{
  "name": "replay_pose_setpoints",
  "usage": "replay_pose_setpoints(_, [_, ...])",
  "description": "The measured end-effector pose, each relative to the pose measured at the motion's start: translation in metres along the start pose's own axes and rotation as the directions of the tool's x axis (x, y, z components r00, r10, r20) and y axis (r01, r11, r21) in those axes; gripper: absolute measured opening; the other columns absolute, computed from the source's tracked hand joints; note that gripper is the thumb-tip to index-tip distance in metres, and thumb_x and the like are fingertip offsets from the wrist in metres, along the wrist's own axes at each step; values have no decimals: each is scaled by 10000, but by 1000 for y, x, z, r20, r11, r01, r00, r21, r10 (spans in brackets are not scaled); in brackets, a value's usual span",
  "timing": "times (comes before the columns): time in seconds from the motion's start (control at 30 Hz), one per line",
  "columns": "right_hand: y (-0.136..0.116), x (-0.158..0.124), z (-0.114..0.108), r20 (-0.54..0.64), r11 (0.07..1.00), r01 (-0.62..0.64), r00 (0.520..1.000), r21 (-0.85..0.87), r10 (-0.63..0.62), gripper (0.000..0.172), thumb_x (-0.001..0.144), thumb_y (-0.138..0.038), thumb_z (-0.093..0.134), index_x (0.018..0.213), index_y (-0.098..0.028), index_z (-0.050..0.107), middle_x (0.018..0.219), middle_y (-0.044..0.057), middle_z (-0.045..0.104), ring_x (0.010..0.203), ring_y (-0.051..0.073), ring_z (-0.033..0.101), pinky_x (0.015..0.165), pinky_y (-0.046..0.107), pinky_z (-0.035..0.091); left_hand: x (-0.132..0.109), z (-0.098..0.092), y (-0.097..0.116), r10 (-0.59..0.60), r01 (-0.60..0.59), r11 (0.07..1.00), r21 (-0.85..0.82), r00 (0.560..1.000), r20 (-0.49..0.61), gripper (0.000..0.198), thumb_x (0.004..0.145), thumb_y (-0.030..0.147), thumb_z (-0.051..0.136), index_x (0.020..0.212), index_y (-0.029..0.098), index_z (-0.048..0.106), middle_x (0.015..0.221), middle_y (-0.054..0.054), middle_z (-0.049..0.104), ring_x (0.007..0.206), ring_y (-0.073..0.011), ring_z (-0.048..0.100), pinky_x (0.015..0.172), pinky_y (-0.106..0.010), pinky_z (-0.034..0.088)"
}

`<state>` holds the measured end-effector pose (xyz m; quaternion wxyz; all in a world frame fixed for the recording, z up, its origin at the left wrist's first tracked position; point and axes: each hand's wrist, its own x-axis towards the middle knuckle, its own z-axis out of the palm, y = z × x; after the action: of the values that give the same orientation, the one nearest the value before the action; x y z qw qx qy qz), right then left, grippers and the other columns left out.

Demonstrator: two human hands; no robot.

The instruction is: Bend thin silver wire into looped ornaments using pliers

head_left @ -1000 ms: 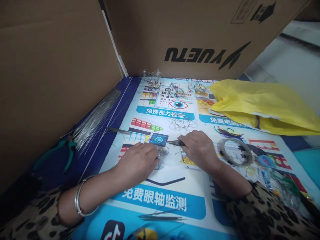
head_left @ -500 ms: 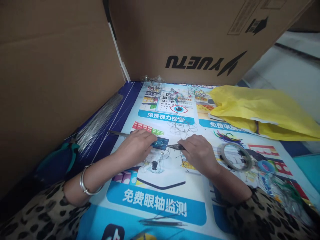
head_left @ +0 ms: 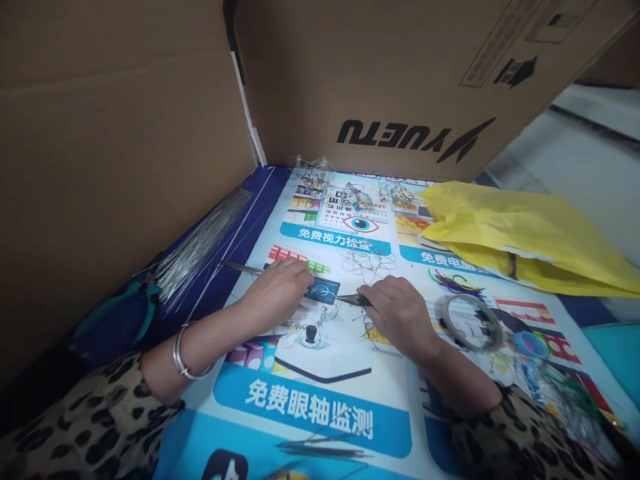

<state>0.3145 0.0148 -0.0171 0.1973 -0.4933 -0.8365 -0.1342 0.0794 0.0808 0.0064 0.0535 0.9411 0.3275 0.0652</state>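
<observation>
My left hand (head_left: pixel 280 291) is closed round a thin metal tool (head_left: pixel 240 267), whose end sticks out to the left. My right hand (head_left: pixel 400 313) grips dark-tipped pliers (head_left: pixel 354 300), their jaws pointing left toward my left hand. A thin wire (head_left: pixel 327 292) curves between the hand and the plier tips; where it ends inside my left hand is hidden. Just below the tips, a wire piece with a black part (head_left: pixel 311 333) lies on the printed sheet (head_left: pixel 325 363). More bent wire shapes (head_left: pixel 367 261) lie just beyond my hands.
Cardboard walls (head_left: pixel 390 80) stand at the back and left. A bundle of straight wires (head_left: pixel 200 247) and teal-handled pliers (head_left: pixel 147 313) lie left. At right are a yellow bag (head_left: pixel 525 227), a tape roll (head_left: pixel 473 323) and tangled wires (head_left: pixel 570 393). Dark rods (head_left: pixel 325 450) lie in front.
The whole view has shifted slightly. The plier tips sit slightly farther from my left hand, and more of the wire shows between them. Both hands keep their grips.
</observation>
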Motion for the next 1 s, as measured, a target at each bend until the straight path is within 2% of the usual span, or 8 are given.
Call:
replay_pose_setpoints(0.33, [-1,-1,-1,20,1000,2,1000,-5,-2,105,793,-147,543,823,-171,640,695,40,597,693,177,458,656,307,305,-3,3,1,15,-15,997,69,1000,-1,180,788,22,449,868,123,575,942,-111,577,854,-228,508,744,-350,409])
replay_pose_setpoints(0.6, [-2,-2,-1,11,1000,6,1000,9,-6,112,792,-142,532,820,-174,636,692,40,597,691,175,466,654,306,310,-6,-2,4,-62,63,994,85,998,-9,193,745,16,448,868,111,564,917,-131,570,871,-251,509,777,-374,406])
replay_pose_setpoints(0.77, [-1,-1,-2,0,1000,-10,1000,14,10,109,795,-150,534,825,-172,637,698,42,600,699,176,477,652,309,318,-8,-7,9,-103,111,981,161,993,-59,207,745,6,422,859,111,559,854,-126,574,823,-258,521,758,-387,394])
replay_pose_setpoints(1.0, [-8,1,-6,-15,999,-19,1000,44,19,133,798,-130,515,830,-169,638,701,43,608,691,173,488,646,308,329,-11,-8,16,-118,125,963,241,992,-43,158,766,32,432,835,110,551,805,-123,582,774,-262,544,726,-390,403])
